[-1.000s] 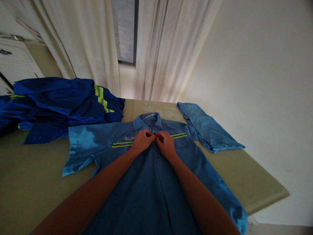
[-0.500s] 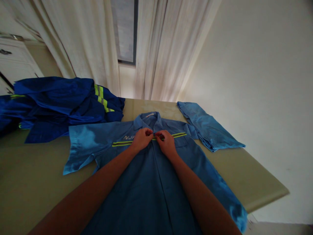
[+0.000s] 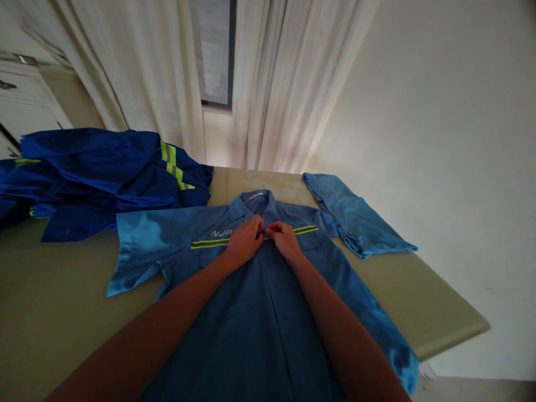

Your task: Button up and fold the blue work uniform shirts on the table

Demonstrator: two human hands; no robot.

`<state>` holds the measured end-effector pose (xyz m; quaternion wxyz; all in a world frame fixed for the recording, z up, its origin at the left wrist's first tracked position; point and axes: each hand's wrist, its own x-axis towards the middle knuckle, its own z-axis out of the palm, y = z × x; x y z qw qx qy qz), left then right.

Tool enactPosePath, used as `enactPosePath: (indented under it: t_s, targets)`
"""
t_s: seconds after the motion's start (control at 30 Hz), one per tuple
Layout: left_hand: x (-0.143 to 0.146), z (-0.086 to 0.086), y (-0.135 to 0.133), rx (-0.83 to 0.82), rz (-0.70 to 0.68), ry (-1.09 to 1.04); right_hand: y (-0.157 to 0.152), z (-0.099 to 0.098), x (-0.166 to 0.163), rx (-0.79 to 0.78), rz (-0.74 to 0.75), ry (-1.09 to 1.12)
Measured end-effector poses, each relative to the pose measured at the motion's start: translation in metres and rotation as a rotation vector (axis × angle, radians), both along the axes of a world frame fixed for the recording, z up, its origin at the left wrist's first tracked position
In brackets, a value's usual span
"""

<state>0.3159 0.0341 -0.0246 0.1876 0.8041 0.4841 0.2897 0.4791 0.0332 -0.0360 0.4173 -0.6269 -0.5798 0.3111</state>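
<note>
A blue work shirt (image 3: 247, 312) lies spread face up, its collar pointing away from me and two yellow-green stripes crossing the chest. My left hand (image 3: 245, 239) is closed on the front edge of the shirt, just below the collar. Beside it, my right hand (image 3: 285, 239) pinches the opposite front edge between thumb and fingers. The fingertips of both hands nearly meet at the placket, level with the stripes. Whether a button is between them is too small to tell. White letters show on the chest beside my left hand, partly covered by it.
Dark blue garments with reflective bands (image 3: 100, 173) are heaped at the left. A folded light blue garment (image 3: 360, 215) lies at the right, near the wall (image 3: 452, 167). All rest on a yellowish table (image 3: 435, 301). Curtains (image 3: 285, 84) and a white cabinet (image 3: 25, 106) stand behind.
My left hand has turned and shifted slightly, its fingers now higher at the placket. My right hand stays pinched at nearly the same spot. The view has shifted very slightly.
</note>
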Motion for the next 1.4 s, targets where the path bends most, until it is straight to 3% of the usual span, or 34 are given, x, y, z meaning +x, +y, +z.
enactPosePath:
  t_s: [0.2, 0.37, 0.47, 0.6, 0.73, 0.93, 1.03, 1.23, 1.4]
  targets:
    - [-0.001, 0.004, -0.007, 0.160, -0.023, 0.242, 0.005, 0.006, 0.006, -0.121, 0.003, 0.173]
    - [0.000, 0.004, -0.008, 0.173, 0.018, 0.257, 0.003, 0.001, 0.007, -0.077, 0.004, 0.158]
    - [0.000, 0.002, -0.004, 0.125, 0.052, 0.254, -0.001, 0.002, 0.007, 0.083, -0.006, 0.051]
    - [-0.001, -0.001, 0.003, 0.059, 0.048, 0.160, -0.018, 0.025, 0.008, 0.230, 0.011, -0.192]
    - [-0.004, -0.002, 0.009, 0.027, 0.017, 0.113, -0.062, 0.045, -0.001, 0.124, 0.141, -0.567]
    - [-0.003, 0.009, 0.012, 0.057, -0.004, 0.242, -0.128, 0.026, -0.029, 0.127, 0.005, -0.840]
    - [0.004, 0.017, 0.011, 0.064, -0.035, 0.320, -0.131, 0.017, -0.029, 0.137, -0.067, -0.768]
    - [0.006, 0.017, 0.006, 0.067, -0.009, 0.321, -0.109, 0.010, -0.001, 0.108, -0.061, -0.351]
    - [-0.002, 0.022, -0.027, 0.064, -0.009, 0.302, -0.102, 0.010, 0.014, 0.043, -0.003, -0.147]
